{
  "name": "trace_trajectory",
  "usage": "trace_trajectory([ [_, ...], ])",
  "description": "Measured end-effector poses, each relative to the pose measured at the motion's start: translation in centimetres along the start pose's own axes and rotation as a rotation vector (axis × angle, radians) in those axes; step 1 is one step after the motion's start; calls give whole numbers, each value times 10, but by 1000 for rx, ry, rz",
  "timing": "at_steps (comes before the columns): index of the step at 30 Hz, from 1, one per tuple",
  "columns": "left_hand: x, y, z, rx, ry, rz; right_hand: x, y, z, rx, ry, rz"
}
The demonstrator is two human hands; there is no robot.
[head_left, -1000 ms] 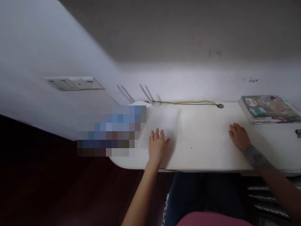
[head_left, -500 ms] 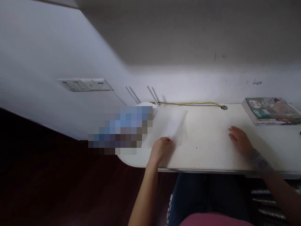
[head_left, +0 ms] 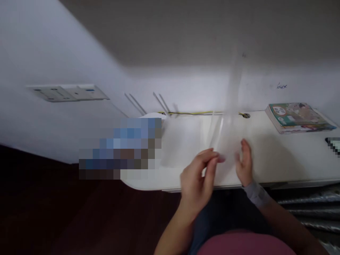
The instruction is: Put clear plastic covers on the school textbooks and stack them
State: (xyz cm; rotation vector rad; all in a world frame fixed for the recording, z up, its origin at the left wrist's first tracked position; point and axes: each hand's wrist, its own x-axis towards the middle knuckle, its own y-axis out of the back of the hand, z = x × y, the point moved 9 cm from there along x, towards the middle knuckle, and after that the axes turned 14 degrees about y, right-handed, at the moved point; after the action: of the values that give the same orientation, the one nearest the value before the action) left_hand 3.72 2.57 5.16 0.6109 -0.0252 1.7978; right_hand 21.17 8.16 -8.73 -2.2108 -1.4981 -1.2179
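Observation:
Between thumb and fingertips, my left hand (head_left: 199, 177) pinches the lower edge of a translucent plastic sheet (head_left: 230, 109). The sheet stands up off the desk (head_left: 268, 159), tall and narrow from this angle and blurred by motion. My right hand (head_left: 244, 163), with a pale band at the wrist, is just right of the sheet's lower part. Its fingers are apart and hold nothing; whether they touch the sheet I cannot tell. Another whitish translucent sheet (head_left: 182, 141) lies flat on the desk, left of the lifted one.
A stack of books (head_left: 299, 117) lies on the right. A pixelated blue item (head_left: 124, 141) covers the desk's left end, by a white router with antennas (head_left: 160, 102). A yellow and black cable (head_left: 196, 113) runs along the wall to a cable hole (head_left: 246, 115). A dark-edged device (head_left: 333, 145) sits far right.
My left hand has raised a plastic sheet off the desk and moved right with it. My right hand has come left towards the sheet. The view has shifted slightly.

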Motion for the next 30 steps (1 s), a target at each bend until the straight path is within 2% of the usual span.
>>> trace_trajectory([
  [2,1,28,-20,-46,47,159,21,53,-4,-181,157,144],
  [3,3,39,-36,-66,92,230,29,75,-11,-284,256,155],
  [5,9,52,-74,-64,213,315,38,109,-21,-499,391,111],
  [6,12,53,-94,-33,273,318,38,119,-24,-592,431,52],
  [9,16,38,-145,178,391,220,27,130,-19,-797,477,-162],
  [12,12,17,-175,438,375,111,4,121,8,-889,411,-390],
  [17,3,-8,-193,758,261,9,-33,100,72,-866,279,-733],
  [21,-1,-14,-196,891,246,-51,-43,98,97,-795,259,-906],
  [24,-3,-18,-195,945,241,-98,-42,102,103,-786,256,-956],
  [30,-5,-27,-189,985,233,-155,-40,112,115,-813,224,-927],
])
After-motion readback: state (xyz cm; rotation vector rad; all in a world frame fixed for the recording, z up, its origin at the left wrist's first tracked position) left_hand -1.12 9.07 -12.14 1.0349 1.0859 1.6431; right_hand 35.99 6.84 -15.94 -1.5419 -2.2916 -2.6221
